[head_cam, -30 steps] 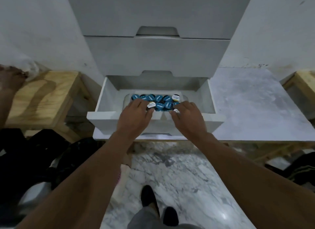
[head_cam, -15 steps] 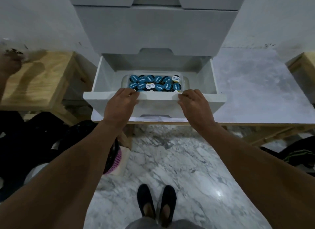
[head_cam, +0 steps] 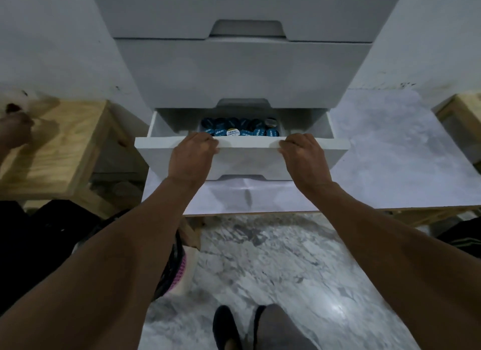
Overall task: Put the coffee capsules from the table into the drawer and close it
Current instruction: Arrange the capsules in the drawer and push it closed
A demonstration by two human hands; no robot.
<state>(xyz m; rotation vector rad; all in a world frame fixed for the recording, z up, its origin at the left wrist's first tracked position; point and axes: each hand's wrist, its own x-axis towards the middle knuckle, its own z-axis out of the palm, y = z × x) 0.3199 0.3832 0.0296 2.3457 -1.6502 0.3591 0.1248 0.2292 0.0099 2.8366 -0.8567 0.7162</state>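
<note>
The bottom white drawer of the white cabinet stands partly open, only a narrow gap showing. Inside it lie several blue coffee capsules with one or two white-lidded ones among them; their far row is in shadow under the drawer above. My left hand grips the top edge of the drawer front left of centre, fingers curled over it. My right hand grips the same edge right of centre. No capsules show on the table top.
The cabinet stands on a white marbled table against the wall. Wooden stools stand at the left and far right. Dark bags lie on the floor at left, another person's hand at the left edge.
The drawer has slid in towards the cabinet, leaving a much narrower gap. Both hands went from the capsules inside to the front edge and moved in with it.
</note>
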